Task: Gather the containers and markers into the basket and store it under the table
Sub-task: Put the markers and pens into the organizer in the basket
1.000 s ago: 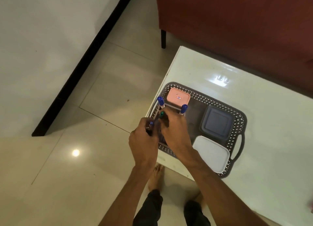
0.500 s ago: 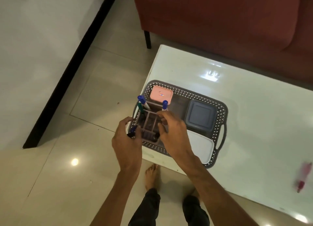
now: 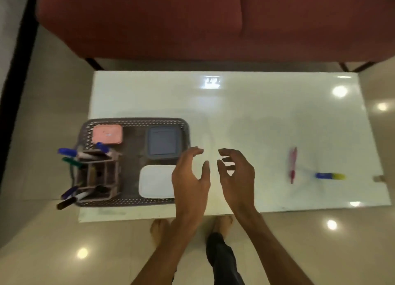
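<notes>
On the white table point(image 3: 256, 118), toward 9 o'clock, the basket point(image 3: 136, 120) is sitting with its left end hanging past the edge. It is holding a pink box point(image 3: 107, 134), a grey box point(image 3: 162, 143), a white box point(image 3: 157, 181) and a marker caddy point(image 3: 97, 174) with pens splaying out to the left. Both hands are hovering over the table's near middle, fingers loosely spread and holding nothing: the left hand point(image 3: 190, 177) is partly covering the basket's right end, the right hand point(image 3: 237, 173) just beside it.

Well apart at 3 o'clock, two loose markers are lying flat. The pink marker point(image 3: 292, 165) is running nearly 12-to-6, blurred; the blue-yellow marker point(image 3: 330, 176) is running 9-to-3, yellow end toward 3. Both are probably light, stiff and smooth, apt to roll on the glossy top, so a mid-barrel pinch looks best. The basket is likely light but top-heavy at the caddy end, so gripping both short ends seems safest.
</notes>
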`<action>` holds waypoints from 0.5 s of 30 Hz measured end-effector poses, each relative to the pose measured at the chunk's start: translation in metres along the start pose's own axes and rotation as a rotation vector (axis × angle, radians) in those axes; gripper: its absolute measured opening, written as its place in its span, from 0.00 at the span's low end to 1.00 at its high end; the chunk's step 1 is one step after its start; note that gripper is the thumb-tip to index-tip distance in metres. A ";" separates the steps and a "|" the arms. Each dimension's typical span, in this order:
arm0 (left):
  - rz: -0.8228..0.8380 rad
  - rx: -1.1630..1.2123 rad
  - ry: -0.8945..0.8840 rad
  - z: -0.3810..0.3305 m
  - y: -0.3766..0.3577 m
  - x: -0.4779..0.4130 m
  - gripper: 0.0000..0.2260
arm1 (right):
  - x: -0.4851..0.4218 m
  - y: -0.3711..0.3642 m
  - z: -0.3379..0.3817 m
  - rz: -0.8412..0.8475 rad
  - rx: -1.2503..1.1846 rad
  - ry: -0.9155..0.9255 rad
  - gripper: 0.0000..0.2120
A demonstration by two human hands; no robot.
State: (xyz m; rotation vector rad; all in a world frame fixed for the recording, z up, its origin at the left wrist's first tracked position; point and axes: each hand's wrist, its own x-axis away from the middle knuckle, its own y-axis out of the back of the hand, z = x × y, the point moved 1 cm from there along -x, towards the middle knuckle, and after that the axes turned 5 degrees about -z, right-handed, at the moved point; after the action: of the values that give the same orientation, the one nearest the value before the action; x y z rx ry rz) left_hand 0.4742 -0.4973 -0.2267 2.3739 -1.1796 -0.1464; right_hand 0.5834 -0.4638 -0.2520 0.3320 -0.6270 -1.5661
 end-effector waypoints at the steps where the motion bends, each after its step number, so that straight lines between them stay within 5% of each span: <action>1: 0.049 0.004 -0.002 -0.009 -0.021 0.006 0.13 | -0.005 0.015 -0.011 -0.033 -0.005 -0.022 0.11; 15: 0.497 -0.236 0.035 -0.030 -0.269 0.092 0.09 | -0.038 0.172 -0.192 -0.524 -0.109 -0.519 0.08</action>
State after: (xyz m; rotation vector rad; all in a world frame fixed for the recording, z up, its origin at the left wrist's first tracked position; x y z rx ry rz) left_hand 0.7348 -0.4195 -0.3144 1.8151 -1.5966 -0.0713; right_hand 0.8366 -0.4623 -0.3134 -0.0070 -0.8952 -2.2116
